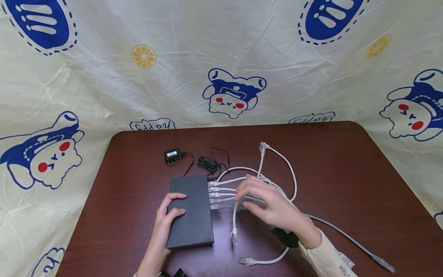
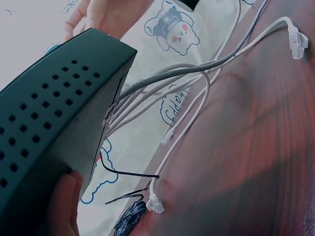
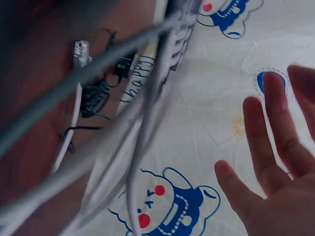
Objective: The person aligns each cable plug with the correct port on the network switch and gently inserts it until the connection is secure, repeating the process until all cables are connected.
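Observation:
My left hand (image 1: 165,217) grips the left side of a dark grey network switch (image 1: 192,223), with fingers over its top. In the left wrist view the vented side of the network switch (image 2: 49,105) faces the camera, and fingertips (image 2: 74,196) show at its underside. Several white Ethernet cables (image 1: 226,189) are plugged along its right edge. Above these cables is my right hand (image 1: 273,200), its fingers curved and apart. The right wrist view shows the right hand (image 3: 275,162) with spread fingers and nothing between them, beside the blurred cables.
A black power adapter (image 1: 172,155) and its bundled thin cord (image 1: 208,164) lie behind the switch. Loose cable plugs rest around the brown table (image 1: 138,154), including a grey one (image 1: 382,263) at right and a white one (image 1: 247,261) in front. A printed cloth (image 1: 180,88) hangs behind.

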A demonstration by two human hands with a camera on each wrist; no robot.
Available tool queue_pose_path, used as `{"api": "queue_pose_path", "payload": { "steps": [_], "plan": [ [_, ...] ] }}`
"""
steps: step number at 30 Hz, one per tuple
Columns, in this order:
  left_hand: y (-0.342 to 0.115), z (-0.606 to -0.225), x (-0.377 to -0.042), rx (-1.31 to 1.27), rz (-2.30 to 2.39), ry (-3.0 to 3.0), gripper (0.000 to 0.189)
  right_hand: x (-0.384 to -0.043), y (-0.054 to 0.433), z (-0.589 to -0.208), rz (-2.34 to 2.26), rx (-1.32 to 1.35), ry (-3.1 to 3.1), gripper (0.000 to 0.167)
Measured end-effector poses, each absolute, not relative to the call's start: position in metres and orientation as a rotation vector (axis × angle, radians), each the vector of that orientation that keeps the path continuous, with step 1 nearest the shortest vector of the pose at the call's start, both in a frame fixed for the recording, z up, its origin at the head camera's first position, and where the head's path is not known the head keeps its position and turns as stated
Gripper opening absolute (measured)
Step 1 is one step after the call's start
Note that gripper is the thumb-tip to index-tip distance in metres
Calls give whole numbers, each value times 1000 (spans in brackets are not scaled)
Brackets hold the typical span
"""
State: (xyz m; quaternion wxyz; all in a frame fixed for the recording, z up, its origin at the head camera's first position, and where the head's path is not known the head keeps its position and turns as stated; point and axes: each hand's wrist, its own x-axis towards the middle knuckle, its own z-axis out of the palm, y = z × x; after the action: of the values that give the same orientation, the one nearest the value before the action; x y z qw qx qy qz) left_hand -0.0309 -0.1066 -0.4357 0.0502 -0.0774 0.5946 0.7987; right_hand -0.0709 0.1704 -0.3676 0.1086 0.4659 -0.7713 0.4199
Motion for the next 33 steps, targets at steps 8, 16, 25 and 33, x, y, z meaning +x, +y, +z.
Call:
{"api": "queue_pose_path", "payload": {
  "steps": [8,16,25,33],
  "plan": [
    [-106,-435,-33,-269,2443,1787,34,-59,165,-379,1258,1241,-2292,39],
    [-104,-433,-39,-266,2446,1804,34,-38,160,-374,1267,1175,-2302,19],
    [-103,-429,-41,-235,2457,1801,33,-30,167,-366,1218,1178,-2377,19],
    [-103,-425,-41,-222,2448,1810,33,-43,168,-386,1130,1328,-2414,33]
  ]
}}
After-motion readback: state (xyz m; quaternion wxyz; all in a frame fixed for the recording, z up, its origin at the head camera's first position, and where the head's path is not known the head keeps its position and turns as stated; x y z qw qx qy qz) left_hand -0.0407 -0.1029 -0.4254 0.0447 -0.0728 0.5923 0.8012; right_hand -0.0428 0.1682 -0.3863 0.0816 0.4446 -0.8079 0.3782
